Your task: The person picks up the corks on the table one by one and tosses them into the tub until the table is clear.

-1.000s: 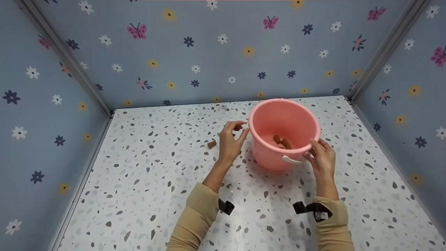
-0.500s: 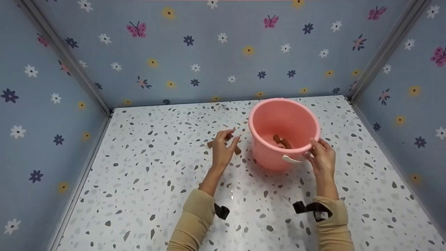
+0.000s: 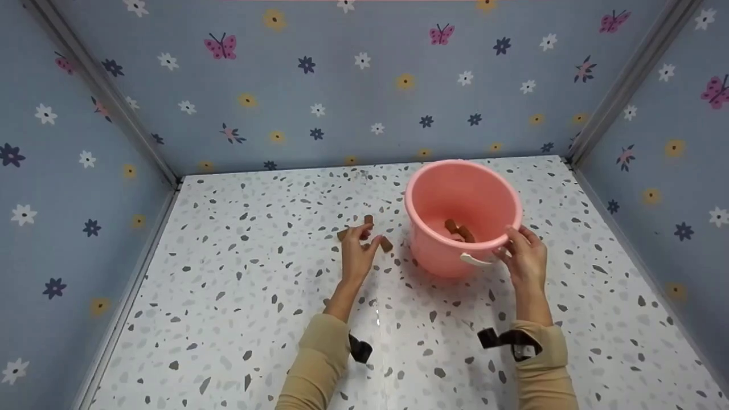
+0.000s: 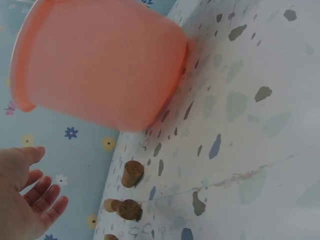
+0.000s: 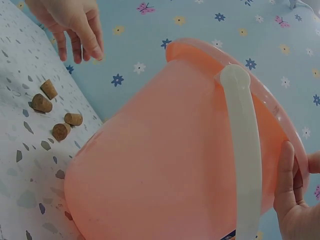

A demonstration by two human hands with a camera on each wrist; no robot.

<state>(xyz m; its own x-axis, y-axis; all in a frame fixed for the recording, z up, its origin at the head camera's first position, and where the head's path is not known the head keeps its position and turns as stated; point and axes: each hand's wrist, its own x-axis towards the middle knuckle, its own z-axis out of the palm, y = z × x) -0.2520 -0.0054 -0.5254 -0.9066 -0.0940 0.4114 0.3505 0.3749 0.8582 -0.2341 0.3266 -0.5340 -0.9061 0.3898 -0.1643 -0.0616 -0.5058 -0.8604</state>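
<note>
A pink bucket point(image 3: 438, 259) stands upright with a white handle point(image 5: 242, 140) down its side. My right hand point(image 3: 525, 256) grips its rim on the right, thumb and fingers on either side. Brown corks point(image 3: 466, 233) lie inside. My left hand point(image 3: 357, 256) hovers over a few loose corks left of the bucket, fingers loosely bent and nothing in them. In the head view, one cork point(image 3: 368, 219) shows just beyond the fingertips and another cork point(image 3: 386, 244) beside the thumb. The right wrist view shows several corks point(image 5: 42, 103) on the table below that hand.
The speckled white table point(image 3: 228, 319) runs back to a blue flowered wall point(image 3: 364, 91). Similar panels, a left wall point(image 3: 51, 228) and a right wall point(image 3: 672, 171), close in both sides. The bucket stands right of the middle, toward the back.
My left hand has moved left and down, from beside the bucket's rim to above the loose corks, uncovering more of them. My right hand and the bucket have stayed put.
</note>
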